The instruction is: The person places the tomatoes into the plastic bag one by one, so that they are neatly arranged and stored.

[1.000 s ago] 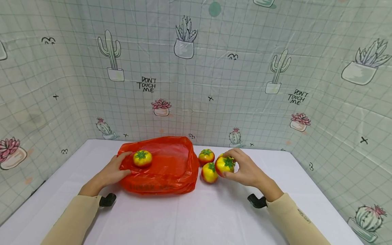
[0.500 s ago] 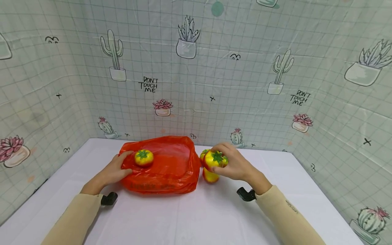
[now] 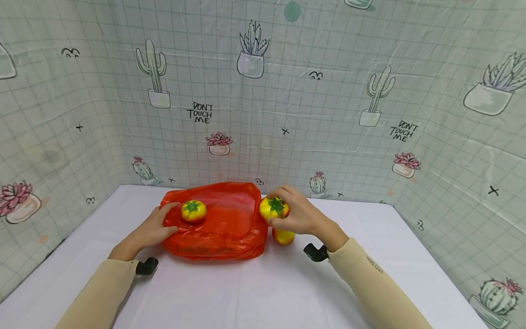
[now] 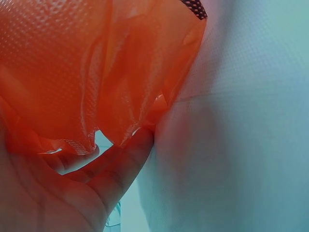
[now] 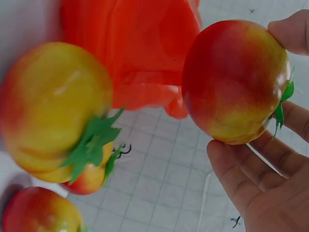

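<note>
Pinching with right hand (image 3: 297, 214), at its nine o'clock, glossy round red-yellow fruit (image 3: 271, 208), nearer red plastic bag (image 3: 230, 221) than earlier; touching bag's nine o'clock edge with spread left hand (image 3: 151, 228).

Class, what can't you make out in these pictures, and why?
Head view: top of the nearest table fruit, hidden by the right hand.
Head view: dark print on the red bag, too blurred to read.
Left wrist view: the left hand, partly cut off by the bottom edge.
Right wrist view: bottom-left fruit, cut off likewise.
</note>
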Available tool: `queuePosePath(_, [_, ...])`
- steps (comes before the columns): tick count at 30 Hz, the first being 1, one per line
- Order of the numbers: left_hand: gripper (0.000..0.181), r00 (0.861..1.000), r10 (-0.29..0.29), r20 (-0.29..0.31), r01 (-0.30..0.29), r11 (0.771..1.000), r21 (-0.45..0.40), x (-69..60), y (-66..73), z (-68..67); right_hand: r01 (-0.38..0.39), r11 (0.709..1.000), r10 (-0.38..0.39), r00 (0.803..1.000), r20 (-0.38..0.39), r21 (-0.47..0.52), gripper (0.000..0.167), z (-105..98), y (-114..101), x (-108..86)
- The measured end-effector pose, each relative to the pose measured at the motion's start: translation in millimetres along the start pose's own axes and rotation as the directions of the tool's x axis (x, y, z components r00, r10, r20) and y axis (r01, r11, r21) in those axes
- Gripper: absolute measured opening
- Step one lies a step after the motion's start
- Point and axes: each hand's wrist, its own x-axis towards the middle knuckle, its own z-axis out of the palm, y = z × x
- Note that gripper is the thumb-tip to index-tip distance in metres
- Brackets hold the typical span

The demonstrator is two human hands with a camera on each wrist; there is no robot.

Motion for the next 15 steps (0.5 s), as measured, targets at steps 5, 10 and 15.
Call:
queuePosePath(5, [0.070, 1.000, -0.012, 0.004, 0.012, 1.000, 0.003, -1.9, -0.5, 0.0, 0.011, 1.000, -0.011, 0.999, 0.032, -0.013, 0.040, 2, -8, 12.4])
queuePosePath(10, [0.070, 1.000, -0.011, 0.004, 0.011, 1.000, 0.008, -1.9, -1.1, 0.9, -0.009, 1.000, 0.011, 0.999, 0.049, -0.022, 0.039, 5, -15, 21.4])
queuePosePath(15, [0.070, 1.000, 0.008, 0.000, -0.008, 1.000, 0.002, -0.4, -1.0, 0.1, -0.019, 0.999, 0.021, 0.998, 0.066, -0.036, 0.041, 6, -19, 33.3])
